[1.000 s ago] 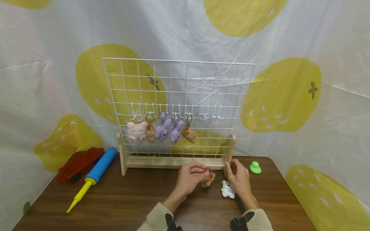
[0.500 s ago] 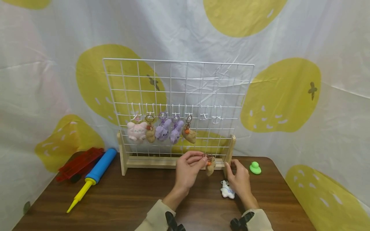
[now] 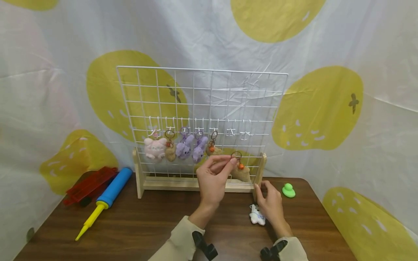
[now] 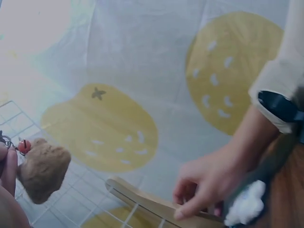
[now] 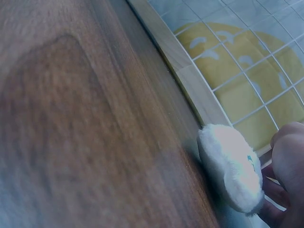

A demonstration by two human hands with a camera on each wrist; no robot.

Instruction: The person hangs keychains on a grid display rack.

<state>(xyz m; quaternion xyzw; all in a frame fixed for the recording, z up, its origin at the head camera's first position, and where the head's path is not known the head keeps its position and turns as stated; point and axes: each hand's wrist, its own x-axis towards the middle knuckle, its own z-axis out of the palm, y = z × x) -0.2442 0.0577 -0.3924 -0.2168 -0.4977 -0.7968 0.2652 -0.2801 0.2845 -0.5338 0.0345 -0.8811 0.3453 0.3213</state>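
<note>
My left hand (image 3: pixel 213 177) pinches the metal ring of a brown plush keychain (image 3: pixel 241 175) with an orange bell, in front of the rack's lower right part. In the left wrist view, the brown plush (image 4: pixel 45 172) dangles from the fingertips beside its bell (image 4: pixel 24 146). Thumb and fingers of my right hand (image 3: pixel 271 203) hold the right wooden upright (image 3: pixel 260 168) of the white wire grid rack (image 3: pixel 202 69). Next to that hand a small white plush keychain (image 3: pixel 257 215) lies on the table; it also shows in the right wrist view as white fur (image 5: pixel 230 166).
White hooks line the grid; a pink plush (image 3: pixel 155 148), two purple plushes (image 3: pixel 184 148) and two brown ones (image 3: pixel 170 152) hang there. Two more hooks (image 3: pixel 230 132) are at right. A blue and yellow pump (image 3: pixel 114 188), red object (image 3: pixel 91 185) and green duck (image 3: pixel 288 190) lie on the table.
My left hand has lifted the brown plush keychain from low over the table up in front of the grid. My right hand has stayed at the wooden upright.
</note>
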